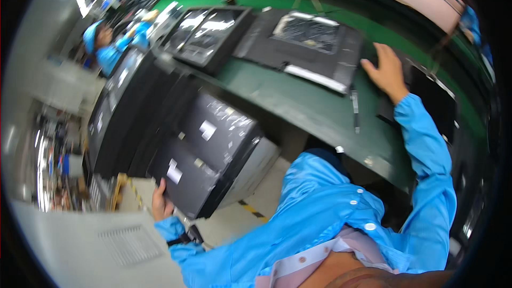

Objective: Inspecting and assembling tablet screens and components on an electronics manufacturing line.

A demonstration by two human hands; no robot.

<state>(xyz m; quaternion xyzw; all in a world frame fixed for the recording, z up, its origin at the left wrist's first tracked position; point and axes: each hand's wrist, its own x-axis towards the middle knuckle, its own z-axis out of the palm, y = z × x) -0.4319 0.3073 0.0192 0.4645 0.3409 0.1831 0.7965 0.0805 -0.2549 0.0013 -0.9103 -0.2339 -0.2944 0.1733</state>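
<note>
My left hand (161, 202) is at the near left corner of a flat black tray (186, 152) that lies on top of a stack, its thumb and fingers against the edge. Two white labels and some shiny clear film show on that tray. On the right, my right hand (388, 73) is over the green bench with thumb and fingers apart, beside a black foam tray (261, 48). A clear-wrapped dark panel (309, 33) sits in that tray, and a white strip runs along its near edge. Nothing shows in the right hand.
A pen-like tool (355, 109) lies on the green bench (266, 93). Another black tray (210, 32) with glossy panels is farther left, next to tall black stacks (128, 112). A dark flat panel (432, 98) lies at right. A co-worker in blue (109, 53) is at the far left.
</note>
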